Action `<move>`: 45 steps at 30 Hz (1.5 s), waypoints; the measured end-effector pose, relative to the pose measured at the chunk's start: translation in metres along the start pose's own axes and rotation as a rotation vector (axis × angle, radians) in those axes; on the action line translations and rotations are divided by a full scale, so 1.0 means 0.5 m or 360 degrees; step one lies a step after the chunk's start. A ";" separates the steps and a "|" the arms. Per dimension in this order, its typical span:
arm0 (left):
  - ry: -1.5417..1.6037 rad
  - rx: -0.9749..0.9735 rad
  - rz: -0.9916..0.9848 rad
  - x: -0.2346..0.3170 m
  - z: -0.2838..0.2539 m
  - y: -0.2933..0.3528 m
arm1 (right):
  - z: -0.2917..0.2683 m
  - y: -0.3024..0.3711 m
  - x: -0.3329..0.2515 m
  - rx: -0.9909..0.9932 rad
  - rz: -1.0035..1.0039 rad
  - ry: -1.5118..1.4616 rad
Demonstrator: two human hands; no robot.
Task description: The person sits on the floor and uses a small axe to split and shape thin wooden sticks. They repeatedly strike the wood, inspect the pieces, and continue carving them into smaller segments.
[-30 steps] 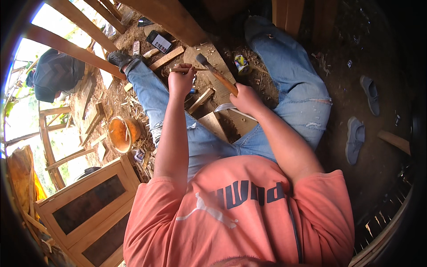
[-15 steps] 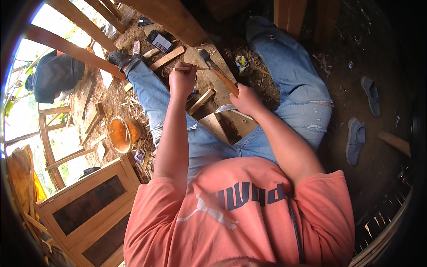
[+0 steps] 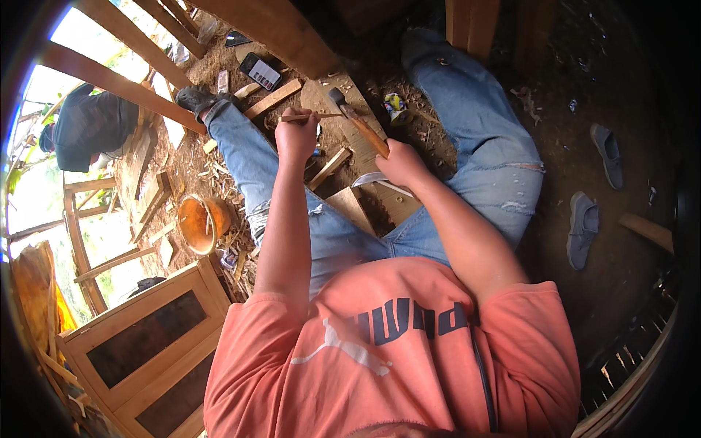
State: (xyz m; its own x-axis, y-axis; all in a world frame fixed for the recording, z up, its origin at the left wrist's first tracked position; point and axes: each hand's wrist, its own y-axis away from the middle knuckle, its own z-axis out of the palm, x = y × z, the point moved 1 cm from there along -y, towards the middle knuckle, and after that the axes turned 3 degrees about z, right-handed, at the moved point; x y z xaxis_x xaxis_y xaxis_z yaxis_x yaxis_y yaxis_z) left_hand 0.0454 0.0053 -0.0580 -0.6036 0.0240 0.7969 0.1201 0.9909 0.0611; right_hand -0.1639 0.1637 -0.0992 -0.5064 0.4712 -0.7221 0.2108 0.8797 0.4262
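My left hand (image 3: 296, 139) is closed round a thin wooden stick (image 3: 321, 116), which points right. My right hand (image 3: 400, 164) grips the wooden handle of a dark-headed hand tool (image 3: 358, 125); its exact kind is not clear. The tool slants up and left, its head close to the stick's right end; whether they touch I cannot tell. Below both lies a wooden board (image 3: 369, 106) between my legs. A short wood offcut (image 3: 330, 168) and a pale curved strip (image 3: 372, 177) lie near my hands.
A phone (image 3: 261, 71) and a yellow can (image 3: 396, 107) lie on the chip-strewn ground. To the left are an orange bucket (image 3: 203, 224), a framed wooden panel (image 3: 146, 339) and another person (image 3: 95, 128), bent over. Grey shoes (image 3: 583, 230) lie right; timber beams (image 3: 270, 33) cross above.
The tool's head has dropped slightly toward the stick, and my right hand has shifted a little left. My left hand still holds the stick in nearly the same place.
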 end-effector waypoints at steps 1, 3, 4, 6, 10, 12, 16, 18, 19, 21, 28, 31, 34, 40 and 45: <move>0.0041 -0.0004 -0.0007 -0.002 0.000 0.004 | -0.001 0.002 -0.001 0.0005 0.0003 -0.0040; 0.0073 -0.0002 0.0012 -0.004 -0.001 0.002 | -0.003 0.002 -0.006 0.0018 -0.0021 -0.0107; 0.0063 0.0004 0.0036 -0.004 -0.001 -0.003 | -0.002 0.000 -0.005 0.0026 -0.0046 -0.0134; 0.0036 0.0000 0.0029 -0.007 0.000 0.000 | 0.001 0.003 -0.001 0.0002 -0.0047 -0.0091; -0.0003 -0.0030 -0.0004 0.004 -0.005 0.002 | 0.002 0.004 0.007 -0.0015 -0.0034 -0.0016; -0.0014 -0.0019 0.0015 -0.002 -0.006 0.000 | 0.000 0.004 -0.001 -0.0010 -0.0064 -0.0048; -0.0049 -0.0012 0.0017 0.001 -0.004 0.000 | 0.000 0.005 0.005 -0.0026 -0.0025 -0.0011; -0.0037 -0.0053 -0.0013 0.007 -0.006 0.000 | -0.003 0.002 0.005 -0.0002 -0.0013 -0.0013; -0.0055 -0.0059 -0.0003 0.007 -0.006 0.003 | -0.004 0.006 0.003 0.0014 -0.0028 -0.0037; -0.0041 -0.0067 0.0032 0.006 -0.007 -0.005 | -0.006 0.006 -0.004 0.0018 -0.0083 -0.0085; 0.0010 -0.0108 -0.0005 -0.003 -0.011 -0.006 | -0.004 0.007 0.001 -0.0005 -0.0063 -0.0026; -0.0001 -0.0100 0.0021 -0.005 -0.008 -0.010 | -0.009 0.008 -0.010 0.0033 -0.0163 -0.0065; -0.0025 -0.0081 0.0055 -0.008 -0.007 -0.011 | -0.006 0.014 -0.009 -0.0005 -0.0103 0.0024; -0.0060 -0.0093 0.0037 0.009 -0.010 -0.001 | -0.025 0.017 -0.029 0.0081 -0.0133 -0.0144; -0.0049 -0.0093 0.0036 0.010 -0.010 0.000 | -0.009 0.007 -0.008 0.0025 -0.0137 -0.0065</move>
State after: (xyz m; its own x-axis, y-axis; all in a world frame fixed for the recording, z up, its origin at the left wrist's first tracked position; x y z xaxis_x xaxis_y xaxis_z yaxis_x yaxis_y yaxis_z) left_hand 0.0463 0.0046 -0.0508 -0.6241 0.0510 0.7797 0.1791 0.9806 0.0791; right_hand -0.1649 0.1645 -0.0924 -0.4890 0.3956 -0.7775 0.1811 0.9179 0.3531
